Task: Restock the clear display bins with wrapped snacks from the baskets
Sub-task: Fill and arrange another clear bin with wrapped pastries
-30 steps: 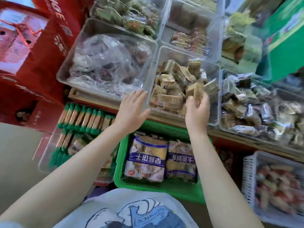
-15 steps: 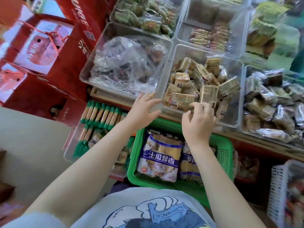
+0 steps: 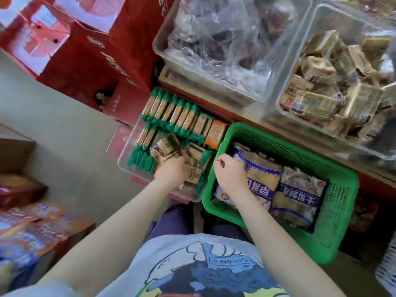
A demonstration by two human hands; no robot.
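Left hand (image 3: 171, 172) gripped tan wrapped snacks (image 3: 169, 150) in the low clear tray (image 3: 124, 166).
My right hand (image 3: 230, 172) hung curled, holding nothing, over the green basket (image 3: 334, 221); I judged a firm bunching grip best.

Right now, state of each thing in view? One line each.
Left hand: in the clear floor tub, gripping tan wrapped snacks.
Right hand: curled, over the green basket, holding nothing visible.
Big snack bags: lying flat in the green basket.
Display bin: partly filled with tan snacks.
Neighbouring bin: holds crumpled clear plastic.
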